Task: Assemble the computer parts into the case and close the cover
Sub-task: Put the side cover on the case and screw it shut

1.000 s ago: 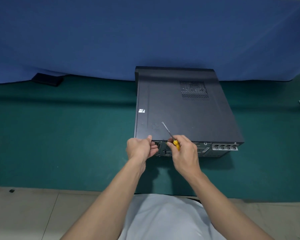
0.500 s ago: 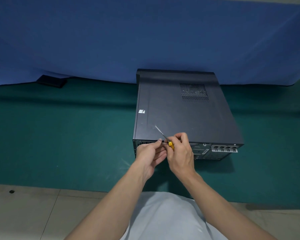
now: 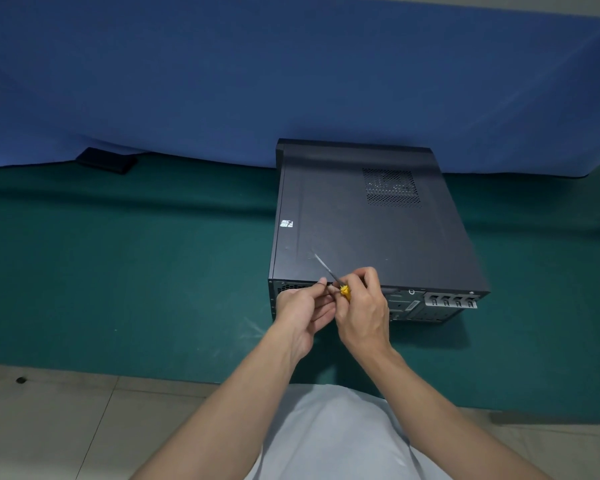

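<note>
1. Count: one computer case (image 3: 371, 230), one screwdriver (image 3: 330, 276), two bare hands, one small black object (image 3: 106, 160) at the upper left of the frame.
2. Case: lying flat on the green mat (image 3: 136, 271), right of centre, closed cover facing up. Long axis running from the lower middle of the frame up towards the blue cloth (image 3: 291, 81); back panel with its ports facing the bottom edge. Carries one mesh vent (image 3: 390, 188) near the far right corner of the cover and one small sticker (image 3: 286, 223) by the left edge.
3. Screwdriver: held just above the near edge of the cover, tilted, yellow handle low and towards the right, thin metal shaft pointing to the upper left, tip over the cover.
4. Right hand (image 3: 361, 313): fingers curled round the yellow handle, gripping it, in front of the back panel.
5. Left hand (image 3: 302, 310): just left of the right hand and touching it, thumb and forefinger pinched together at the base of the shaft; whether on the shaft or on some small dark part, cannot tell.
</note>
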The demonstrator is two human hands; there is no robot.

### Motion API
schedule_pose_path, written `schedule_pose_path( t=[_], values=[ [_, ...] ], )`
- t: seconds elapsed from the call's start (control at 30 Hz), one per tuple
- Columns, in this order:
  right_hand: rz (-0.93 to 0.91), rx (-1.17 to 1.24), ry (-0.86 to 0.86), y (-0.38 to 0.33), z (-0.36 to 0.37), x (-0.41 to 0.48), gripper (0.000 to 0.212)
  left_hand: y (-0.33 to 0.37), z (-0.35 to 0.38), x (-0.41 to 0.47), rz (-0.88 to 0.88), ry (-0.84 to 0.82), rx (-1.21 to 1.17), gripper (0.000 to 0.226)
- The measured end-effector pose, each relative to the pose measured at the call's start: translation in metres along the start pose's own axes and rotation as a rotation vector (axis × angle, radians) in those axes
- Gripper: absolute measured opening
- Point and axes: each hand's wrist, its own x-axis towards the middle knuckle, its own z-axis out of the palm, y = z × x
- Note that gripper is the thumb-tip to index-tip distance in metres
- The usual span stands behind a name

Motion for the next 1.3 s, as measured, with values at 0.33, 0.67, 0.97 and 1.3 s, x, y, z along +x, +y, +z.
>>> schedule_pose_path(
  t=[0.33,0.67,0.97,1.3],
  values=[
    [-0.186,-0.046,-0.04,0.005,-0.006,0.004,0.003,0.003,0.005,-0.003,-0.035,0.008,-0.017,0.019],
    [0.204,0.147,-0.14,-0.002,-0.014,0.0,0.018,0.011,0.009,-0.005,-0.07,0.039,0.036,0.013],
    [0.621,0.548,-0.287,-0.023,-0.027,-0.039,0.012,0.018,0.015,-0.006,-0.102,0.019,0.053,0.02],
    [0.768,0.621,-0.309,-0.033,-0.03,-0.048,0.015,0.019,0.016,-0.009,-0.135,0.003,0.043,0.026]
  ],
)
